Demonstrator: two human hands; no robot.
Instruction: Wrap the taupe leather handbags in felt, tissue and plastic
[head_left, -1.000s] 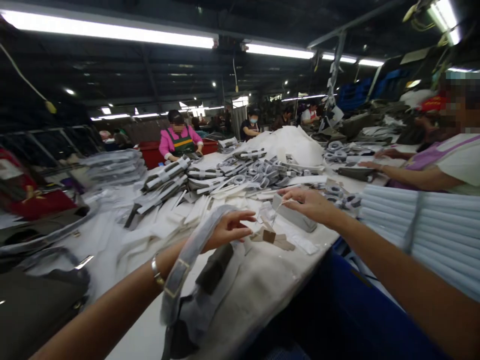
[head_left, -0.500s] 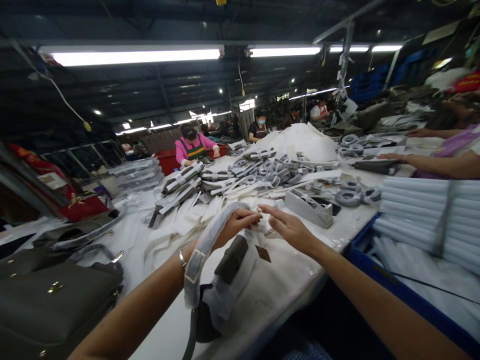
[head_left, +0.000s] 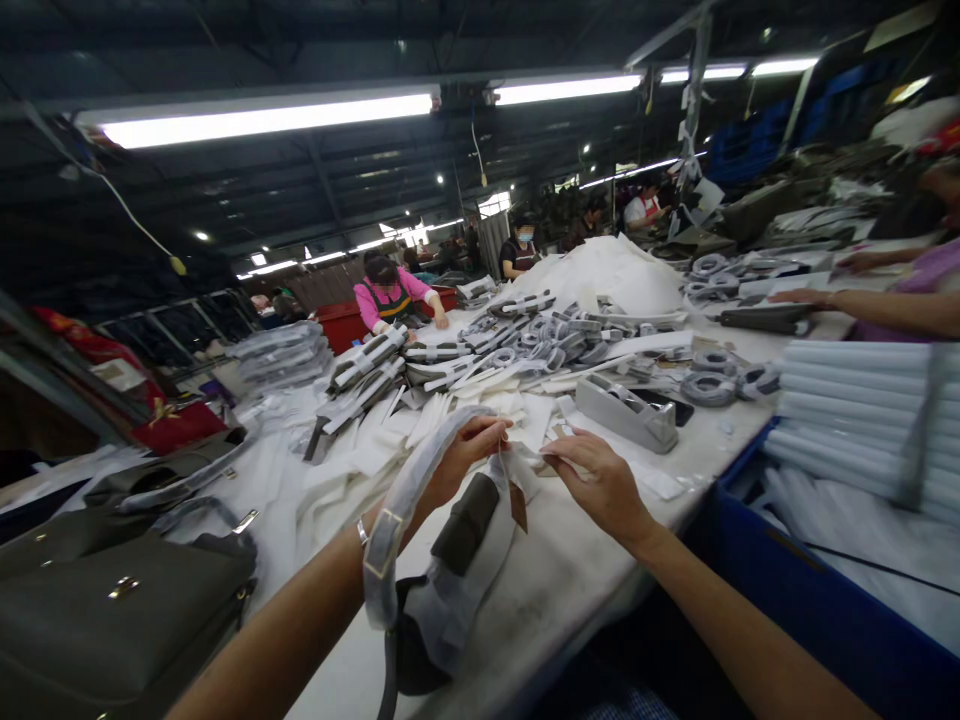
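My left hand (head_left: pixel 474 447) is closed in a pinch on a thin cord (head_left: pixel 503 452). A small brown hang tag (head_left: pixel 518 506) dangles just below its fingertips. Over my left forearm arches a bag strap (head_left: pixel 390 525) wrapped in translucent white film, with a gold buckle showing through. My right hand (head_left: pixel 600 480) pinches with thumb and fingers at the edge of some white wrap; what exactly lies between them is too small to make out. Beneath both hands lies a dark grey-green rolled piece (head_left: pixel 465 522), partly covered by white wrapping (head_left: pixel 457 610).
A grey tape dispenser (head_left: pixel 626 412) stands beyond my right hand. Wrapped straps (head_left: pixel 540 335) and white strips (head_left: pixel 375 440) are heaped ahead. Grey-green handbags (head_left: pixel 127 590) lie at left. A blue crate (head_left: pixel 757 540) with white foam rolls (head_left: pixel 855 400) sits at right. Co-workers work around the table.
My right hand has gone from outstretched fingers to a pinch, moving slightly down and right. The brown tag has turned and hangs more edge-on. My left hand has shifted slightly left.
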